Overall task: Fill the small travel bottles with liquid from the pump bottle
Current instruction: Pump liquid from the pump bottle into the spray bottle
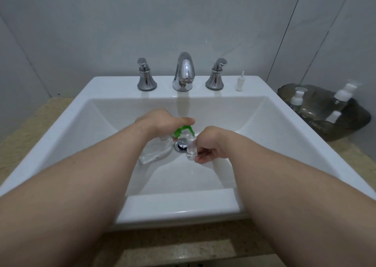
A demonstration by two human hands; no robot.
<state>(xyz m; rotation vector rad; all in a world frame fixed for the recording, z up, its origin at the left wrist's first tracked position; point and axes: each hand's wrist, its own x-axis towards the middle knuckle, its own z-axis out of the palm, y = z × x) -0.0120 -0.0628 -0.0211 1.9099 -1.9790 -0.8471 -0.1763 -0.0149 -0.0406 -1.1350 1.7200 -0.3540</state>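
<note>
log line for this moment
filling | left hand presses green pump head | right hand holds small travel bottle under nozzle | over sink

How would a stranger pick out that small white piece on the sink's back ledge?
Find the white square sink; its back ledge carries a chrome spout between two chrome handles. Right of the right-hand handle stands a small white plastic cap with a thin stem pointing up, the only non-metal thing there.
</note>
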